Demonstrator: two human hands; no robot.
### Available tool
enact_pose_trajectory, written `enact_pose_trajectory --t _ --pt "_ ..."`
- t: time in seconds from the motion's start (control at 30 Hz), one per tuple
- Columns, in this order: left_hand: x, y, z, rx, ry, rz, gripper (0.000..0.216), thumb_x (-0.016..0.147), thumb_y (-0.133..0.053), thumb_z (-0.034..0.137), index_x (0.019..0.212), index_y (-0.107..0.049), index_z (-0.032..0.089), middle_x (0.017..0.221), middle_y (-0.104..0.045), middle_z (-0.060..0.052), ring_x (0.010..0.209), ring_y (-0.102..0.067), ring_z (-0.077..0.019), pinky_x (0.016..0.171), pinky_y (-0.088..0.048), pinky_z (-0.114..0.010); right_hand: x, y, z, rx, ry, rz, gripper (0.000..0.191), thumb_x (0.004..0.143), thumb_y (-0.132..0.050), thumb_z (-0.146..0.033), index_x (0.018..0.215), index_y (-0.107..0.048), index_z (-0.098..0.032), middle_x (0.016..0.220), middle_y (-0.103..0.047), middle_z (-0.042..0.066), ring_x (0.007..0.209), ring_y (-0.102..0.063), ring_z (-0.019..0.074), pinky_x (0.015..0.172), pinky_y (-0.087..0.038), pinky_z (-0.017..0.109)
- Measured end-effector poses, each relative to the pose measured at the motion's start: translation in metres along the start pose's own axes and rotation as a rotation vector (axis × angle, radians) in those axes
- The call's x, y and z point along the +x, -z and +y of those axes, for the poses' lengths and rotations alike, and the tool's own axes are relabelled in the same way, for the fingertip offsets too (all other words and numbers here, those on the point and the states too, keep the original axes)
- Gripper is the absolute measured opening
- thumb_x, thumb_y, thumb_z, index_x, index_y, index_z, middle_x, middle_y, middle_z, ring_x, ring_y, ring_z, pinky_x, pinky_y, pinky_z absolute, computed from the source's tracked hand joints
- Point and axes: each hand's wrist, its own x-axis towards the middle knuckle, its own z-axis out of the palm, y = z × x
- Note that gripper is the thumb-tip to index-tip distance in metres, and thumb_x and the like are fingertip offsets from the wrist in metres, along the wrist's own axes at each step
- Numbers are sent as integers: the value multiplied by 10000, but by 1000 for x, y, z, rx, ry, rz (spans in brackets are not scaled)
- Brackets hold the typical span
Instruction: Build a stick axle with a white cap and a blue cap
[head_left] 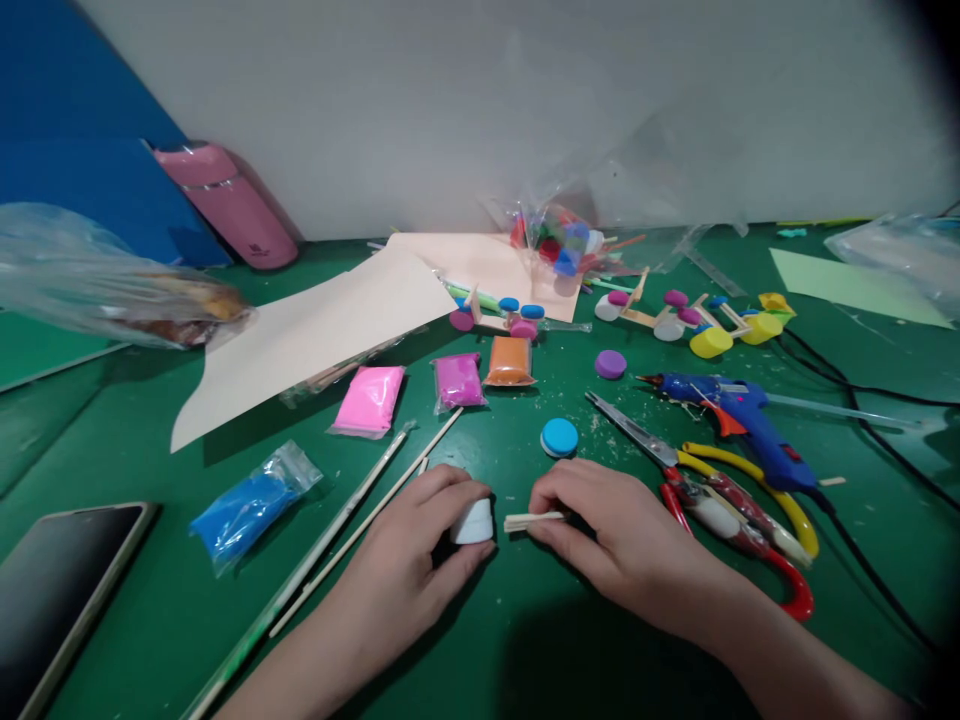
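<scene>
Far to the left of the white cap (474, 522) a dark phone (67, 585) lies flat on the green table (480, 650). Closer to the cap, on the same side, we see a bag of blue clay (251, 505). Then come two long thin sticks (352, 508) that run slanted, just left of the cap. Behind the cap and a bit to the left sits a pink clay pack (369, 400).

Our left hand (416, 545) is curled around the white cap. The fingers are on top and the thumb is below, pressed in on it, so the cap is pinched on its side just above the table.

Just right of the cap is the little stick (534, 520) (it may be two thin ones side by side; we cannot tell). Its end points at the cap, very near but not touching. Our right hand (622, 535) pinches the other end of it between the thumb and the bent fingers.

We think the trick here is to go slowly. Rest both wrists on the table so that nothing shakes. Hold the cap steady and move only the stick. Keep the stick flat and aimed at the middle of the cap's round face, not at its edge.

Behind the cap and to the right lies a blue cap (559, 437). Further right are the scissors (675, 465), and past them the blue glue gun (750, 425), with its tip pointing back toward the cap. Mind that tip, as it could be hot.
</scene>
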Motion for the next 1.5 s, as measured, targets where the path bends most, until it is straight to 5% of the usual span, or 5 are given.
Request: enact_pose_trajectory --t 0.23,0.7,0.93,1.33,1.5 --pt "-1 1 1 -78 -20 23 170 754 -533 158 906 -583 214 874 -564 -34 799 -543 -162 700 -458 -255 -2 -2 -6 288 -129 49 112 853 -457 -250 798 -554 -238 719 -559 -36 631 -499 116 536 -373 204" --pt "-7 2 6 -74 -63 141 299 735 -567 123 1027 -534 177 938 -551 -41 868 -535 -140 764 -440 -230 0 -2 -7 325 -115 10 119 871 -437 -233 819 -541 -209 751 -522 -31 672 -468 102 581 -357 194" --pt "-7 4 8 -122 -73 118 175 754 -554 126 913 -576 194 893 -538 -21 833 -535 -124 722 -438 -207 -1 -3 -8 356 -121 13 123 872 -433 -252 825 -540 -212 741 -510 -29 652 -454 107 561 -350 201" --pt "-7 0 8 -160 -71 155 274 719 -571 100 966 -550 218 881 -512 -15 790 -530 -133 684 -442 -236 1 -3 -6 356 -115 14 113 869 -439 -253 834 -539 -212 751 -518 -28 671 -465 109 576 -356 202" --pt "-9 -3 9 -177 11 195 177 688 -575 102 807 -480 192 769 -499 2 674 -502 -132 579 -432 -240 0 -4 -6 345 -122 7 123 872 -433 -260 836 -540 -211 739 -513 -29 656 -458 108 562 -351 204"
